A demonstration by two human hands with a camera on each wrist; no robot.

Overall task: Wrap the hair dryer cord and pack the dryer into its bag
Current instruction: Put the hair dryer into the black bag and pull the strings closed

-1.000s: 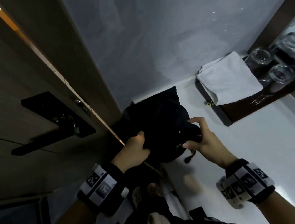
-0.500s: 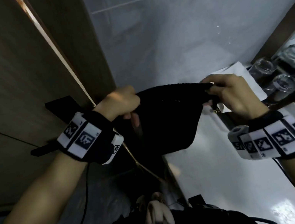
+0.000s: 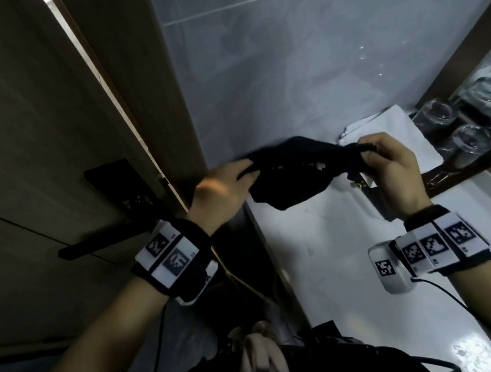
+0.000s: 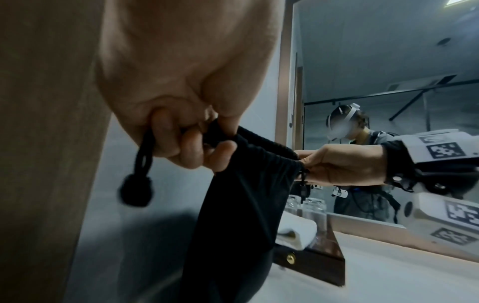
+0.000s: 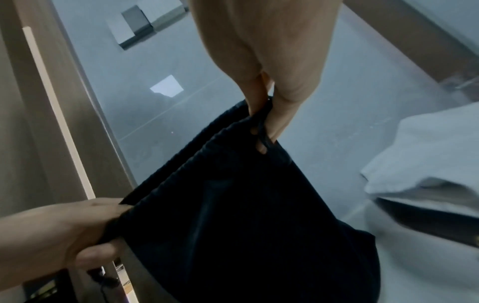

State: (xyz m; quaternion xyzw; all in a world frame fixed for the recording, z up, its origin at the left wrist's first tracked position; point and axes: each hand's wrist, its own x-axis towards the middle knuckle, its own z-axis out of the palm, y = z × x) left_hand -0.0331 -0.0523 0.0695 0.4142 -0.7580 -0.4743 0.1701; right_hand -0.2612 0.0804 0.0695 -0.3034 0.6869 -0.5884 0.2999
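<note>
Both of your hands hold the black fabric drawstring bag point(image 3: 294, 174) at centre frame, above the white countertop point(image 3: 330, 256). Your left hand point(image 3: 223, 196) fingers pinch its left rim; your right hand point(image 3: 394, 170) pinches the right rim and drawcord point(image 5: 264, 131).

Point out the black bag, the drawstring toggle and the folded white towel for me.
black bag point(image 4: 233, 215): left wrist view, on the hanging cloth below the gathered rim.
drawstring toggle point(image 4: 135, 191): left wrist view, on the dark knob at the cord's end.
folded white towel point(image 5: 427, 155): right wrist view, on its top face.
</note>
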